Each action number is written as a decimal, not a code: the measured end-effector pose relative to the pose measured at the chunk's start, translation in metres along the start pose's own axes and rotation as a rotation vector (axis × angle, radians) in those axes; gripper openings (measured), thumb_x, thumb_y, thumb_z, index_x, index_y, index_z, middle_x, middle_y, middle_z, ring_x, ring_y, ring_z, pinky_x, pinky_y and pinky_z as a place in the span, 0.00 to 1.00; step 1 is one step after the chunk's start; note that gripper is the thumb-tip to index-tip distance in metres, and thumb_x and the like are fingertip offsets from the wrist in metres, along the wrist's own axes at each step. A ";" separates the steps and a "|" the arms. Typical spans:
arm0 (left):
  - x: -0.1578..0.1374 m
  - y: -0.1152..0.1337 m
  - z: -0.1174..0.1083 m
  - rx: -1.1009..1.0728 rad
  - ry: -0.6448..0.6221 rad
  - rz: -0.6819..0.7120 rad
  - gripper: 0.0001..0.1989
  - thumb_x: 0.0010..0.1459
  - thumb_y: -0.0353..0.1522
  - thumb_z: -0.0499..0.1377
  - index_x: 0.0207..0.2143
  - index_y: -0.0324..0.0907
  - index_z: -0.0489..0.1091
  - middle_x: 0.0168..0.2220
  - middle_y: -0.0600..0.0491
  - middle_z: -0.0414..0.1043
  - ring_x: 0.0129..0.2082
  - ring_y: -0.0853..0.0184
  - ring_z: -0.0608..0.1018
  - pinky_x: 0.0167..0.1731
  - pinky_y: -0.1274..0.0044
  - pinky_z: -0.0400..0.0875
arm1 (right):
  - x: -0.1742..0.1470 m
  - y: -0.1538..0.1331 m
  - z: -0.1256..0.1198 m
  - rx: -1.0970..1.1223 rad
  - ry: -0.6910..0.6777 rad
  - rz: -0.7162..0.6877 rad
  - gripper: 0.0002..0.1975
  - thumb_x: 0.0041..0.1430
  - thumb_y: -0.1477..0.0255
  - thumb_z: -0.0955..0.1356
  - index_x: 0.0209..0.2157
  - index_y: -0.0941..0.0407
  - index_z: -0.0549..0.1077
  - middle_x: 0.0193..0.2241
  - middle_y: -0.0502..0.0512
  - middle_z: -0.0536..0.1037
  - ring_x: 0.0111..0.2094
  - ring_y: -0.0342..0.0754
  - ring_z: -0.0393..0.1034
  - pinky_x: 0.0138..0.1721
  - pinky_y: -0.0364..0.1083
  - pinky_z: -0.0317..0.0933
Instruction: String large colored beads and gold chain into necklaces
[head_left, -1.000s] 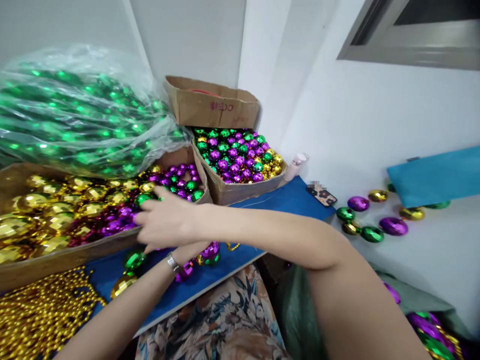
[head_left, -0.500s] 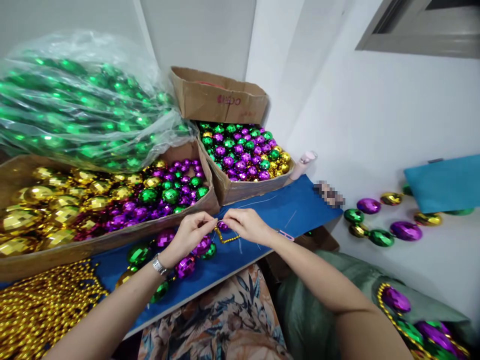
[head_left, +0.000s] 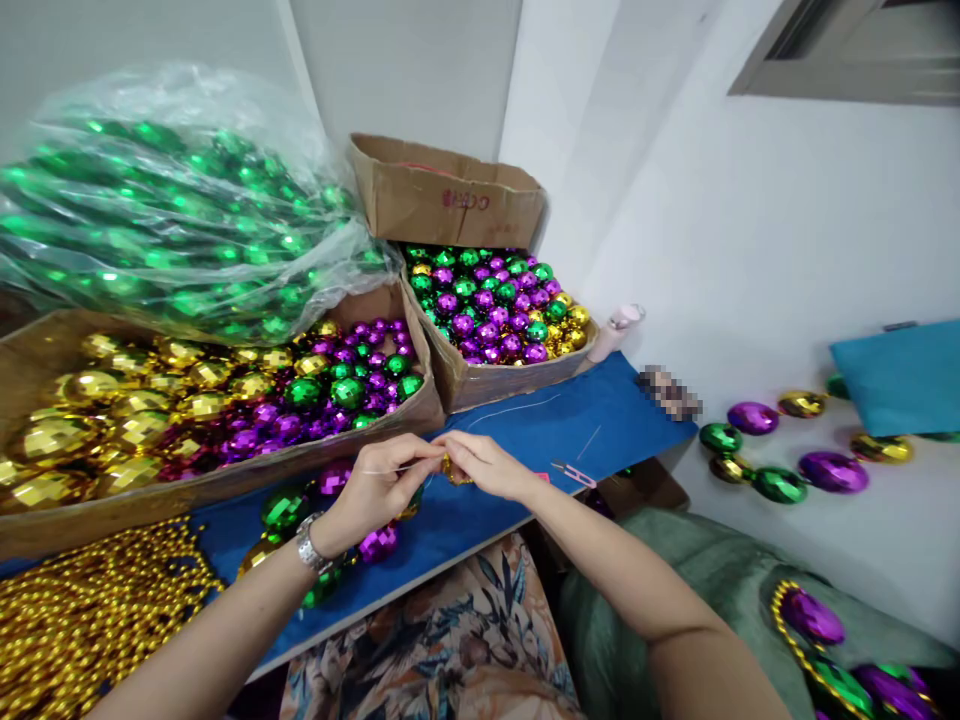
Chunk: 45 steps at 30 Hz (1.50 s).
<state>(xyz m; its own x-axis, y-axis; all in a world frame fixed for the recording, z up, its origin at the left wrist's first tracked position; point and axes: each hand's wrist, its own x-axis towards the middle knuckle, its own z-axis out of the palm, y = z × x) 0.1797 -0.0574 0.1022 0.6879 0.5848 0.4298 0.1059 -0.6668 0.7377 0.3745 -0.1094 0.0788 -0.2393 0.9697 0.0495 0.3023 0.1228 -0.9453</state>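
Note:
My left hand, with a watch at the wrist, is closed in a pinch, and a thin white thread runs across its fingers. Fingertip to fingertip with it, my right hand is closed on a short gold bead strand, which shows below its thumb and finger. The right fingers hide part of the strand and the thread's end. Below my left hand and partly behind it, a garland of large faceted purple, green and gold beads lies on the blue table cover.
Pink thread snips lie right of my right hand. Behind are a long cardboard box and another cardboard box, both with beads, and a plastic bag of green beads. Gold bead strands pile at left. A pink bottle stands behind.
My fingertips have come together over the gold bead strand, which hung open below my right hand and is now gathered at the fingers. The thread now crosses my left hand. The view has shifted slightly.

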 end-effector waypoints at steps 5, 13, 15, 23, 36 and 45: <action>-0.001 -0.010 -0.006 0.359 0.016 0.336 0.13 0.60 0.24 0.54 0.44 0.43 0.72 0.35 0.49 0.77 0.34 0.65 0.77 0.36 0.72 0.70 | 0.009 0.022 0.011 0.482 -0.256 0.239 0.22 0.63 0.54 0.63 0.46 0.59 0.68 0.23 0.50 0.76 0.18 0.38 0.64 0.18 0.35 0.52; -0.004 -0.009 -0.006 0.425 -0.017 0.383 0.14 0.61 0.25 0.52 0.46 0.43 0.71 0.36 0.49 0.78 0.33 0.66 0.77 0.34 0.73 0.70 | 0.009 0.017 0.001 0.599 -0.433 0.109 0.25 0.54 0.55 0.71 0.42 0.62 0.70 0.25 0.50 0.76 0.15 0.33 0.57 0.16 0.35 0.49; -0.002 -0.006 -0.005 0.435 -0.007 0.404 0.13 0.61 0.25 0.53 0.46 0.43 0.71 0.35 0.49 0.78 0.33 0.65 0.77 0.34 0.73 0.70 | 0.009 0.019 0.001 0.625 -0.446 0.108 0.26 0.52 0.54 0.72 0.43 0.61 0.69 0.25 0.49 0.75 0.15 0.33 0.57 0.16 0.35 0.49; -0.004 -0.007 -0.005 0.417 -0.011 0.422 0.15 0.60 0.23 0.53 0.47 0.42 0.71 0.36 0.49 0.78 0.33 0.66 0.77 0.34 0.74 0.70 | 0.008 0.020 -0.002 0.432 -0.376 0.109 0.21 0.56 0.54 0.68 0.38 0.59 0.69 0.30 0.50 0.72 0.19 0.35 0.63 0.20 0.36 0.54; -0.001 -0.007 0.005 -0.364 0.044 -0.426 0.08 0.53 0.35 0.64 0.32 0.38 0.75 0.31 0.50 0.79 0.29 0.67 0.78 0.29 0.78 0.71 | -0.027 -0.020 0.013 -0.817 -0.099 -0.343 0.08 0.64 0.70 0.63 0.32 0.56 0.72 0.30 0.52 0.73 0.30 0.43 0.66 0.33 0.41 0.58; 0.000 0.009 -0.001 0.001 0.035 0.006 0.06 0.59 0.29 0.59 0.36 0.41 0.76 0.31 0.51 0.79 0.29 0.68 0.78 0.30 0.78 0.72 | -0.001 0.000 0.000 0.145 -0.042 0.011 0.16 0.66 0.59 0.61 0.41 0.57 0.71 0.25 0.49 0.73 0.26 0.41 0.68 0.29 0.40 0.61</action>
<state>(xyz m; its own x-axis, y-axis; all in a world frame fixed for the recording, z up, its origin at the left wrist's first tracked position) 0.1799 -0.0632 0.1087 0.6630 0.5966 0.4522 0.1027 -0.6708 0.7345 0.3751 -0.1103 0.0785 -0.2764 0.9606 0.0283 0.1694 0.0777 -0.9825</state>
